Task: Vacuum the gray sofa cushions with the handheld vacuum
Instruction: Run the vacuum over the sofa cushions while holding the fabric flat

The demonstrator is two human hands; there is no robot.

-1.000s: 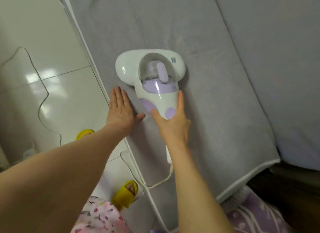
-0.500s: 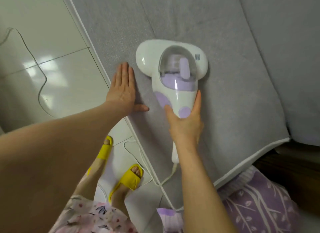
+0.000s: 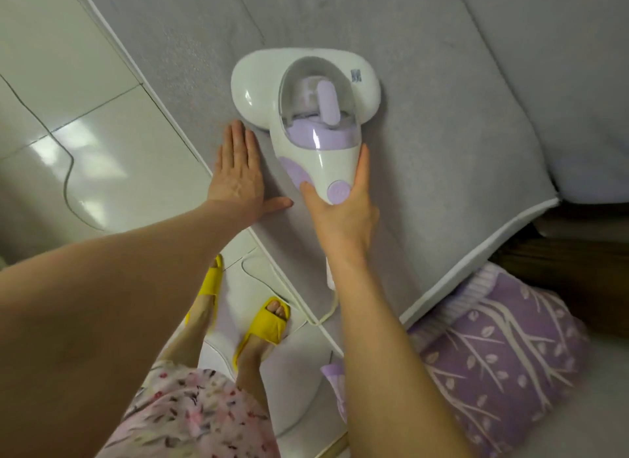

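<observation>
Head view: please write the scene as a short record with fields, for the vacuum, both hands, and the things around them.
vacuum: white and lilac, flat on the cushion
cushion: gray, white piping on the edge
right hand: grips the vacuum handle
left hand: flat on the cushion beside the vacuum, fingers straight
cord: white, runs from the handle end over the cushion edge
floor: glossy white tiles
pillow: purple, white leaf pattern, below the cushion corner
slippers: yellow, on the person's feet
</observation>
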